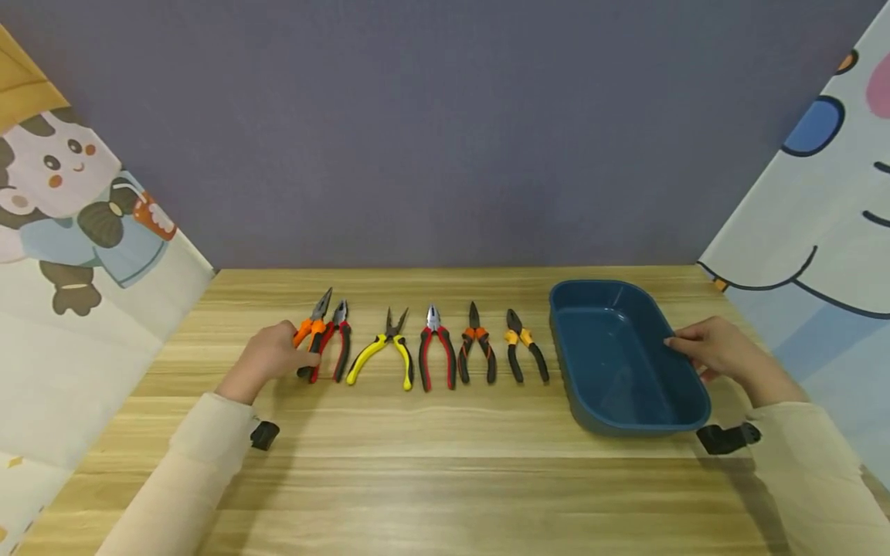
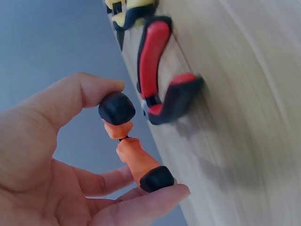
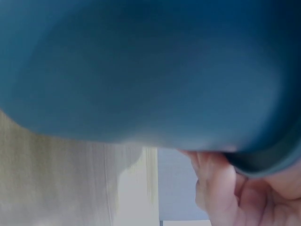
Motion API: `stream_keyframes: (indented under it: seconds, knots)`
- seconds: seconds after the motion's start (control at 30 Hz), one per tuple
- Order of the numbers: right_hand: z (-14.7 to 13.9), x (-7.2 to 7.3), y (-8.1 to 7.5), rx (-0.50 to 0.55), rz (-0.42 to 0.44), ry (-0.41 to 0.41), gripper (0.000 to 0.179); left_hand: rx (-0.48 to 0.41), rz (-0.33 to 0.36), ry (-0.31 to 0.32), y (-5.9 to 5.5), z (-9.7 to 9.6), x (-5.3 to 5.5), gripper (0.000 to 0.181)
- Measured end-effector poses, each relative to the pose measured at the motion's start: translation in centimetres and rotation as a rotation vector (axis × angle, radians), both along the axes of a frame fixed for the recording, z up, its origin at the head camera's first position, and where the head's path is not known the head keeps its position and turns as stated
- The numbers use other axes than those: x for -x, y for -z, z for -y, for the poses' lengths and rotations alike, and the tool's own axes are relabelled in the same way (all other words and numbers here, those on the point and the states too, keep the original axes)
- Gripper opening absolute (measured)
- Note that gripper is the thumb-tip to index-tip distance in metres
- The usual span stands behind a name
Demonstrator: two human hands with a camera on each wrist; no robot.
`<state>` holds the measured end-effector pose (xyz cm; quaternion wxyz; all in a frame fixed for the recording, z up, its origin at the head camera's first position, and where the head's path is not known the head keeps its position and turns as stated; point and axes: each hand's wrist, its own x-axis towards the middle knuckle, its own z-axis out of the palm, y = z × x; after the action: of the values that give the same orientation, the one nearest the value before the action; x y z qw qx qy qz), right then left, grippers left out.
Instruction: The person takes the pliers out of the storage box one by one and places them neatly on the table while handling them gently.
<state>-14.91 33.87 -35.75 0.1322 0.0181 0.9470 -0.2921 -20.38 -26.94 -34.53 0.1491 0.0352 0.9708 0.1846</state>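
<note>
My left hand grips orange-and-black long-nose pliers at the left end of a row of pliers. In the left wrist view the thumb and fingers press the two black handle ends from outside. Right beside them lie red-and-black pliers, partly overlapped in the head view. At the other side my right hand pinches the right rim of a dark blue plastic basin, with the thumb over the rim and the fingers outside. No tools show inside the basin.
Between the hands lie yellow long-nose pliers, a second red-and-black pair, black-and-orange pliers and yellow-and-black pliers, handles toward me. A grey panel stands behind the wooden table. Cartoon-printed walls flank both sides.
</note>
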Motion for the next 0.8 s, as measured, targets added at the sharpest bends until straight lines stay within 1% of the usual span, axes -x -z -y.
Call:
stream_keyframes:
  seconds: [0.23,0.4,0.47,0.6,0.7,0.8]
  knots:
    - [0.0,0.0,-0.1,0.005,-0.001,0.002,0.048,0.013,0.023,-0.018,0.5,1.1,0.2,0.036]
    - [0.0,0.0,-0.1,0.005,-0.002,-0.002,0.046,0.015,0.021,-0.021,1.2,1.7,0.4,0.036]
    - [0.0,0.1,-0.2,0.004,-0.002,-0.007,0.046,0.019,0.02,-0.016,1.4,1.9,0.5,0.036]
    - [0.0,0.1,-0.2,0.001,-0.003,-0.009,0.043,0.033,0.04,-0.007,1.9,2.3,0.9,0.034]
    - [-0.1,0.1,-0.2,0.0,-0.005,-0.006,0.042,0.043,0.047,-0.004,2.1,2.5,1.2,0.033]
    - [-0.1,0.0,-0.2,0.0,-0.003,0.0,0.043,0.052,0.038,0.005,2.2,2.6,1.4,0.034]
